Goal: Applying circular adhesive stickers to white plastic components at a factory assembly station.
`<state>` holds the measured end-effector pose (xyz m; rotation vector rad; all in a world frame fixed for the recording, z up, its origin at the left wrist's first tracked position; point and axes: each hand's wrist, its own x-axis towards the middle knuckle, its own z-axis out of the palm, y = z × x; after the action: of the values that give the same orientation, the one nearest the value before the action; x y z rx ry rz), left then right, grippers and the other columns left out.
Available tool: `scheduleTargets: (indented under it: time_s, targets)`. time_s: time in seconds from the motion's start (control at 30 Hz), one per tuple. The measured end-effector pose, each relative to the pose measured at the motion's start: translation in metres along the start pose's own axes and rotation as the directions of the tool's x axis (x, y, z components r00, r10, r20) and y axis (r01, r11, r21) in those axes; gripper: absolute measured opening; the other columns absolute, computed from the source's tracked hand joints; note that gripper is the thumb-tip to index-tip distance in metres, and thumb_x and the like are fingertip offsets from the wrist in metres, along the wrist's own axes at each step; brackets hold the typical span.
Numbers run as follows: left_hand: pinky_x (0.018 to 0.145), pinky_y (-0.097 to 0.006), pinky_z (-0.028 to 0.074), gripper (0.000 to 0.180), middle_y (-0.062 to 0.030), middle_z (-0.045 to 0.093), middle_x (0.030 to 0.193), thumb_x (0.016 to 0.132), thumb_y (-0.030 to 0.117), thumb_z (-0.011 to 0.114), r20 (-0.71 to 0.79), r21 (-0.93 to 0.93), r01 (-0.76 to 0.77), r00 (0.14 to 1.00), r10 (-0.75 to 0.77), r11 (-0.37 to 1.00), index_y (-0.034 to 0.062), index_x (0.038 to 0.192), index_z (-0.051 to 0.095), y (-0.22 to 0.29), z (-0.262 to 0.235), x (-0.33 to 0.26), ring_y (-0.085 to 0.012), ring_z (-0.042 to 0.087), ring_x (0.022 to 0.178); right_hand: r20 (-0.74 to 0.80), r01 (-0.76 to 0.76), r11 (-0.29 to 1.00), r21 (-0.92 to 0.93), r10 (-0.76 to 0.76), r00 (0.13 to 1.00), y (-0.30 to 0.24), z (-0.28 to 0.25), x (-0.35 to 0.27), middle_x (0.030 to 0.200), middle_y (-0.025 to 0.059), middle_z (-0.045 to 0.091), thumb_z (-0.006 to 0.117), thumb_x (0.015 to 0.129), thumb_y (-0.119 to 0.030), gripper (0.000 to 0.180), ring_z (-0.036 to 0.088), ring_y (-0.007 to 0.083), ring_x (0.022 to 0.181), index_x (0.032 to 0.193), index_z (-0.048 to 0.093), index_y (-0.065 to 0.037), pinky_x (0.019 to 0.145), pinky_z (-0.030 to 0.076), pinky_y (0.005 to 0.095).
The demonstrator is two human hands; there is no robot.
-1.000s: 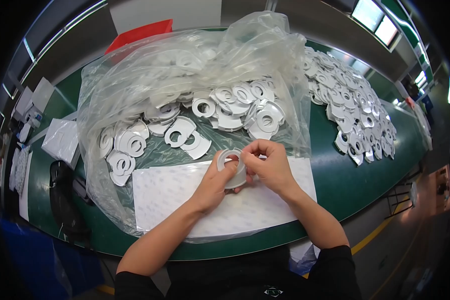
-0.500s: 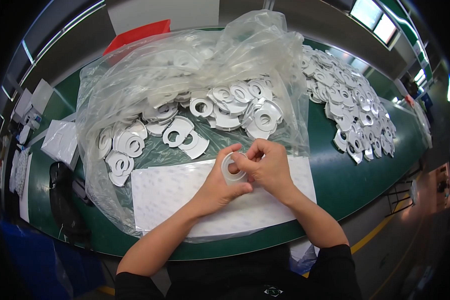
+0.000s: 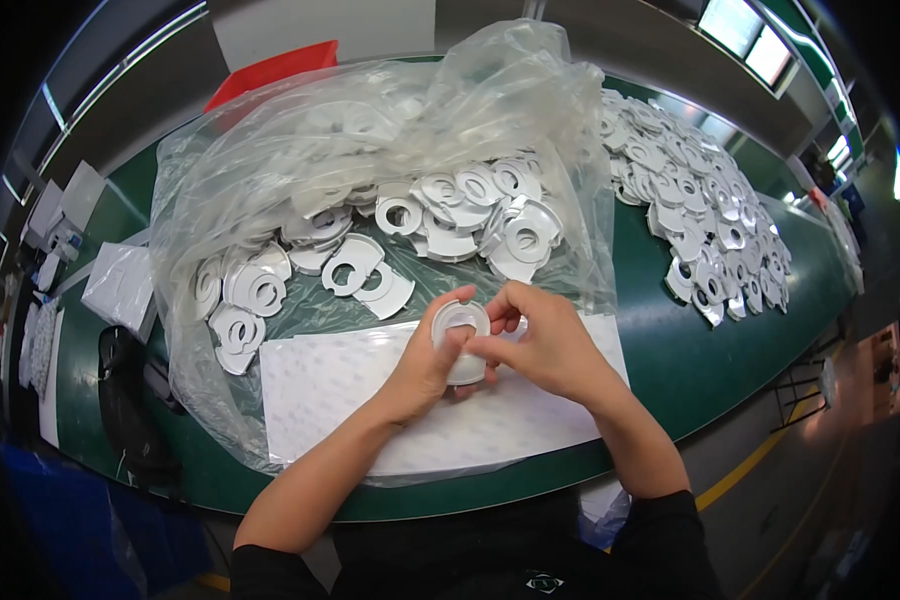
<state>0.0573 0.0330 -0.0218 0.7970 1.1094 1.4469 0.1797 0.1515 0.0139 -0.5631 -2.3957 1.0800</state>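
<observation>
A white plastic part with a round hole [image 3: 467, 373] is held up over the white sheet stack [image 3: 340, 395]. My left hand [image 3: 422, 365] is closed around its left side, with the thumb lying across the hole. At the part's right edge my right hand [image 3: 540, 345] has its fingers curled and the thumb against the face of the part. Beyond my hands, a clear plastic bag [image 3: 300, 140] lies with its mouth toward me, and many similar white parts [image 3: 400, 214] spill out of it.
A large heap of the same parts [image 3: 715, 215] covers the table's right side. A red bin [image 3: 275, 72] stands behind the bag. To the left are a white wrapped packet [image 3: 120, 280] and a black item [image 3: 125, 400] on the green table [image 3: 560, 474].
The part in my hands has turned so its face and wider lower end now show. My left thumb has moved up across the hole, and my right thumb has swung to its right side.
</observation>
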Motion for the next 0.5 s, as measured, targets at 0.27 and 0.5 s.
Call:
scheduleTargets:
  time_s: [0.27, 0.5]
  targets:
    - [0.043, -0.024, 0.035, 0.095, -0.0146, 0.059, 0.082, 0.074, 0.083, 0.008, 0.067, -0.256, 0.131, 0.991, -0.118, 0.958, 0.0135, 0.138, 0.021, 0.003, -0.006, 0.002, -0.0206, 0.062, 0.066, -0.042, -0.093, 0.994, -0.053, 0.091, 0.995, -0.002, 0.008, -0.002, 0.064, 0.0123, 0.059, 0.064, 0.083, -0.016, 0.020, 0.056, 0.0195, 0.054, 0.075, 0.058, 0.001, 0.053, 0.043, 0.0305]
    - [0.041, -0.025, 0.035, 0.096, -0.0173, 0.059, 0.079, 0.073, 0.084, 0.009, 0.111, -0.282, 0.185, 0.981, -0.159, 0.941, 0.0133, 0.137, 0.021, 0.005, -0.008, 0.002, -0.0229, 0.062, 0.062, -0.097, 0.021, 0.976, -0.215, -0.043, 0.994, 0.001, 0.013, 0.004, 0.058, 0.0120, 0.058, 0.060, 0.085, -0.025, 0.031, 0.057, 0.0304, 0.056, 0.067, 0.055, -0.001, 0.052, 0.043, 0.0384]
